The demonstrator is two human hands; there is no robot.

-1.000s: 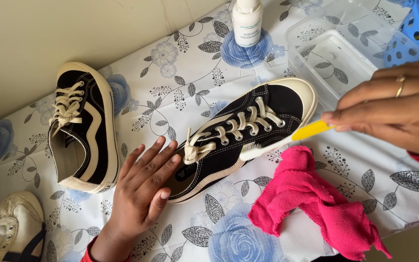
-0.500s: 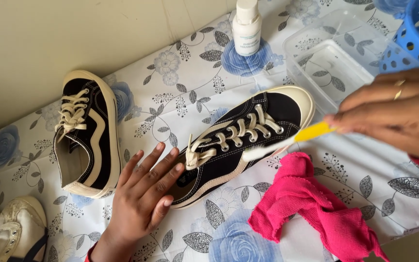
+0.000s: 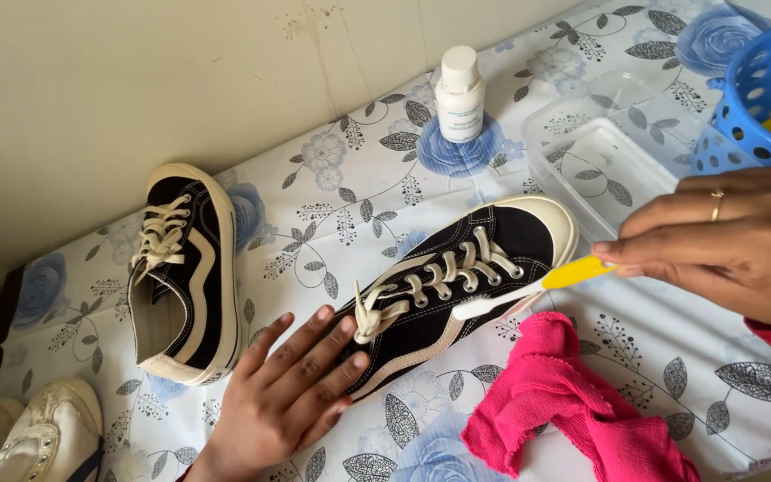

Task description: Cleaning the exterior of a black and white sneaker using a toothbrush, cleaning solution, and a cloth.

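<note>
Here the soft black sneaker (image 3: 457,286) is pinned flat under the spread left hand (image 3: 292,388) fingers. A light, stiff toothbrush (image 3: 528,287) is pinched by the right hand (image 3: 725,245) fingers at its yellow handle.

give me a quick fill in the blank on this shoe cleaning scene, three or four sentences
1. The right hand holds a toothbrush with a ____ handle.
2. The left hand lies flat on the heel end of the black sneaker, whose laces are ____ in colour.
3. A crumpled ____ cloth lies just below that sneaker.
4. The white bottle stands on the floral tablecloth with its cap ____.

Missing words: yellow; cream; pink; on
</note>
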